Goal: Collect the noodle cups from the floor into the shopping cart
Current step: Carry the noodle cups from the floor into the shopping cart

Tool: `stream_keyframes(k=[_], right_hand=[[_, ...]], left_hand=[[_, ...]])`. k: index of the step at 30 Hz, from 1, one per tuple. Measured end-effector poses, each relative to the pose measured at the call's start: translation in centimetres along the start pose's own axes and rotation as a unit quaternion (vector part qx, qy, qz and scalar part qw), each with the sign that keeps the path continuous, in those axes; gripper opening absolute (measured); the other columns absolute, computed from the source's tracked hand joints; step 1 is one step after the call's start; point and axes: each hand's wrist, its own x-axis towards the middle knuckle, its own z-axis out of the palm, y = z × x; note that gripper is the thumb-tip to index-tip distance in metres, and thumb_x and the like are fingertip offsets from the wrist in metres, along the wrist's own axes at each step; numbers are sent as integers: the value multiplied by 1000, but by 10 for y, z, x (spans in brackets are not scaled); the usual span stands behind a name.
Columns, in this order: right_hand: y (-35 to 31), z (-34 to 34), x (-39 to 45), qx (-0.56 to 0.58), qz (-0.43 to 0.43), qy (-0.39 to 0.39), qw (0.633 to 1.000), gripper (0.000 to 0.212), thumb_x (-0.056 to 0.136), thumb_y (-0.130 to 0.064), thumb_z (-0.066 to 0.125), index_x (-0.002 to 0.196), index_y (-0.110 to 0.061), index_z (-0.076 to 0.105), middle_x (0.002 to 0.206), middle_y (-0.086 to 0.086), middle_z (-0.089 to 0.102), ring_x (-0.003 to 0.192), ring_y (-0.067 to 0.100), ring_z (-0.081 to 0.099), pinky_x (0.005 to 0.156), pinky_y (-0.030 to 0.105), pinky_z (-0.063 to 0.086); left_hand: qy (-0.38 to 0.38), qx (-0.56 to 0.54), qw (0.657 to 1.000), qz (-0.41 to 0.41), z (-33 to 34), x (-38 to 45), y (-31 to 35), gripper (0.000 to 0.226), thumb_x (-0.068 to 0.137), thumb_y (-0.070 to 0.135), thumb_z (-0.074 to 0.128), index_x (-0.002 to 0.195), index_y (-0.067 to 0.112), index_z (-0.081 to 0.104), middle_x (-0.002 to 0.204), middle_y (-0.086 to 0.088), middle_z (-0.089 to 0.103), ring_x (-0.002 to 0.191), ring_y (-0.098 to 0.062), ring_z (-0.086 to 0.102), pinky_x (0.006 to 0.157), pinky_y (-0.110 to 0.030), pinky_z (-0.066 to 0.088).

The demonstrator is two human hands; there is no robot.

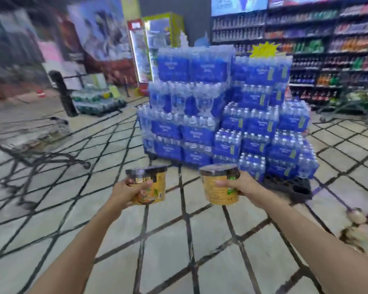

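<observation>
My left hand (pixel 126 193) grips a yellow noodle cup with a dark lid (pixel 155 183), held upright in front of me. My right hand (pixel 241 185) grips a second yellow noodle cup with a dark lid (pixel 218 186), also upright, a little to the right. Both cups hang above the tiled floor. The shopping cart (pixel 36 141) stands at the left, blurred by motion, well apart from both hands. More noodle cups (pixel 356 230) lie blurred on the floor at the right edge.
A tall stack of blue bottled-water packs (pixel 221 107) on a dark pallet stands straight ahead. Drink shelves (pixel 327 39) fill the back right. A black post (pixel 62 92) and green bottle packs (pixel 98 100) stand at the back left. Tiled floor (pixel 179 240) lies below my arms.
</observation>
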Motion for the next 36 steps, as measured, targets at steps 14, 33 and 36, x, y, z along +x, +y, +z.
stream_keyframes(k=[14,33,36], right_hand=[[-98,363,308,-59,-52,-319,945,86,28,-52,90,106,-28,63,104,-4,72,103,17,63,80,33,52],[-171,687,681,-78,-16,-391,917,84,35,-43,93,110,-18,66,99,-2,74,95,15,67,73,29,53],[-192,723,723,-85,-17,-377,922,102,16,-56,91,108,-21,64,99,-3,74,94,15,67,73,29,54]], left_hand=[[307,-57,947,-73,-310,101,-72,79,32,51,92,99,17,67,91,-3,74,89,-22,70,79,-36,56],[394,-85,912,-77,-611,409,-125,102,31,58,92,121,23,58,110,-2,71,99,-21,68,89,-45,54],[399,-85,910,-75,-656,460,-112,108,24,59,91,120,21,58,107,-3,71,99,-22,68,88,-43,54]])
